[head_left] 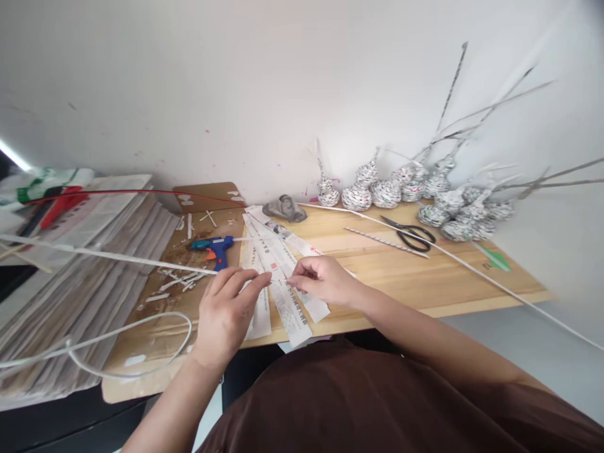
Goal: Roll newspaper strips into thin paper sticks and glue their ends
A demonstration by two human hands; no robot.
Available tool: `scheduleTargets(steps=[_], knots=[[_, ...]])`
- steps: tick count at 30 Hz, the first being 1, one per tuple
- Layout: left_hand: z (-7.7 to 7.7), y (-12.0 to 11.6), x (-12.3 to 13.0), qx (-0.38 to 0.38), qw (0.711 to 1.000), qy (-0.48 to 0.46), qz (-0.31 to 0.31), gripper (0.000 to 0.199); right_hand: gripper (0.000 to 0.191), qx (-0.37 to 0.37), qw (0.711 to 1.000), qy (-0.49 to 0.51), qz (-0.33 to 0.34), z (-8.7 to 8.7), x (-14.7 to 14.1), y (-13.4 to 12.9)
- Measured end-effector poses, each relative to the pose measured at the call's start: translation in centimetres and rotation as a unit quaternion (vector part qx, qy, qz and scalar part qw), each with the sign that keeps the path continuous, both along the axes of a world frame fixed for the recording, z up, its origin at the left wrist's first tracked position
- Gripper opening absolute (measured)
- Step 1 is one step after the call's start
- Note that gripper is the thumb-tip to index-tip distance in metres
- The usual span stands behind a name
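My left hand (229,308) and my right hand (323,280) meet over printed paper strips (289,308) at the table's front edge. Fingertips of both hands pinch a thin, light piece between them, too small to make out well. A long white paper rod (136,258) runs from the far left up to my left hand. Just beyond that hand lies a blue glue gun (219,250). Another long white rod (453,257) crosses the table on the right, and a shorter patterned rod (384,241) lies near black-handled scissors (415,236).
Woven paper gourd shapes (387,192) stand along the wall at the back right, some with long stems sticking up. A tall stack of paper (94,251) fills the left side. White scraps (177,283) and a looped white cable (186,321) lie beside it. A grey cloth (284,209) rests at the back.
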State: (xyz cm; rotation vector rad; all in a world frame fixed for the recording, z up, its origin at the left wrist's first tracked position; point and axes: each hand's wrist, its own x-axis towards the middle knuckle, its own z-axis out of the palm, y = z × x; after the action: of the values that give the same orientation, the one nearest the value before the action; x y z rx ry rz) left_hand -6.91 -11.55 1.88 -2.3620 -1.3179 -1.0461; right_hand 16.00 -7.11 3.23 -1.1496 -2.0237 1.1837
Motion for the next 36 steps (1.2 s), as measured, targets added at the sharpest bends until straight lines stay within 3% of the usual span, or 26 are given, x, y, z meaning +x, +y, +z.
scheduleTargets(steps=[3,5,8,10,15,19,22,26,31,36], knots=[[-0.5,0.0,-0.9,-0.007,1.0,-0.006,0.017,0.029,0.028,0.132,0.983,-0.107,-0.067,-0.2,2.7,2.2],[-0.9,0.2,-1.3,-0.015,1.0,-0.016,0.01,0.027,0.024,0.226,0.939,-0.199,-0.166,-0.5,5.6,4.3],[-1.6,0.4,-1.4,-0.034,0.998,-0.044,-0.013,0.024,0.025,0.232,0.869,-0.357,-0.252,-1.4,9.7,7.3],[-1.9,0.5,-1.2,-0.047,0.996,-0.068,-0.025,0.022,0.018,0.223,0.86,-0.382,-0.255,-1.8,11.3,8.2],[-1.8,0.3,-0.7,-0.068,0.992,-0.1,-0.038,0.014,0.014,0.235,0.88,-0.354,-0.211,-1.0,9.9,7.0],[-2.0,0.5,-0.5,-0.099,0.987,-0.122,-0.021,0.015,0.017,0.252,0.937,-0.192,-0.148,2.5,6.2,4.0],[-2.3,1.2,-0.4,-0.111,0.984,-0.138,-0.033,0.015,0.02,0.244,0.96,-0.111,-0.08,5.7,3.8,1.6],[-2.6,1.9,-0.6,-0.137,0.981,-0.128,-0.052,0.017,0.017,0.149,0.988,-0.037,-0.011,8.7,1.3,-0.4],[-2.3,1.3,-1.0,-0.14,0.975,-0.162,-0.059,0.02,0.019,-0.015,0.995,0.088,0.039,9.5,-1.4,-1.0],[-0.1,-0.1,-1.2,-0.166,0.943,-0.278,-0.074,0.017,0.022,-0.116,0.975,0.182,0.053,8.5,-4.6,-0.9]])
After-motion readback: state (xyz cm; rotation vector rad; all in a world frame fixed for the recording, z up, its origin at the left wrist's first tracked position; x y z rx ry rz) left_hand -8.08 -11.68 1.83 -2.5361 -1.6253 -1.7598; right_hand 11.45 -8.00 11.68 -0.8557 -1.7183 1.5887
